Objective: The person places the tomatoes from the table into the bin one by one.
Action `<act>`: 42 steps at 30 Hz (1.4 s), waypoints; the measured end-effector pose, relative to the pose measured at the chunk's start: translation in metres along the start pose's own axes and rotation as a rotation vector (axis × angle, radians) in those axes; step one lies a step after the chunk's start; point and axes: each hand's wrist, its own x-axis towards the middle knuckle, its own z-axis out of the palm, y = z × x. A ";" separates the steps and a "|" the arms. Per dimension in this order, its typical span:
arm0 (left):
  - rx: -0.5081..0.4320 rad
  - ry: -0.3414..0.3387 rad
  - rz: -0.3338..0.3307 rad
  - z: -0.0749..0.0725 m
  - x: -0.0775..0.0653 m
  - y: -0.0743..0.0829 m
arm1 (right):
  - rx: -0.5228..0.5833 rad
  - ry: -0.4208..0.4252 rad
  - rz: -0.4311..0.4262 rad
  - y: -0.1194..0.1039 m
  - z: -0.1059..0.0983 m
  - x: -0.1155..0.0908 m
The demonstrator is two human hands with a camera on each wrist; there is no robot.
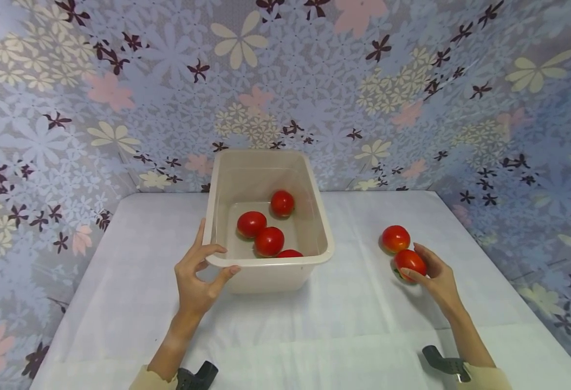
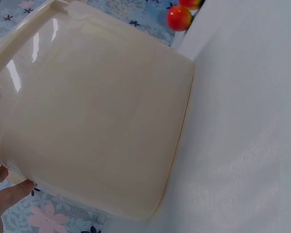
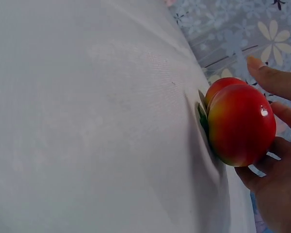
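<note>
My left hand [image 1: 199,279] grips the near-left corner of a beige plastic bin [image 1: 271,276], fingers over the rim and thumb along its front. In the left wrist view the bin's side [image 2: 97,107] fills much of the frame, with fingertips [image 2: 17,194] at its edge. Several red tomatoes [image 1: 268,241] lie on the bin's floor, the nearest partly hidden by the front rim. On the right, my right hand [image 1: 439,279] holds a tomato [image 3: 240,126], fingers curved around it and its green leaves against the cloth. Another tomato [image 1: 395,239] lies just behind that one.
A white cloth [image 1: 363,336] covers the table. Floral fabric [image 1: 285,76] hangs close behind the bin and along both sides. Dark straps with camera mounts [image 1: 443,362] sit on both wrists.
</note>
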 end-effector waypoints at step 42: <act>0.022 0.007 0.013 0.000 0.000 -0.001 | 0.003 -0.027 0.096 -0.003 -0.001 0.001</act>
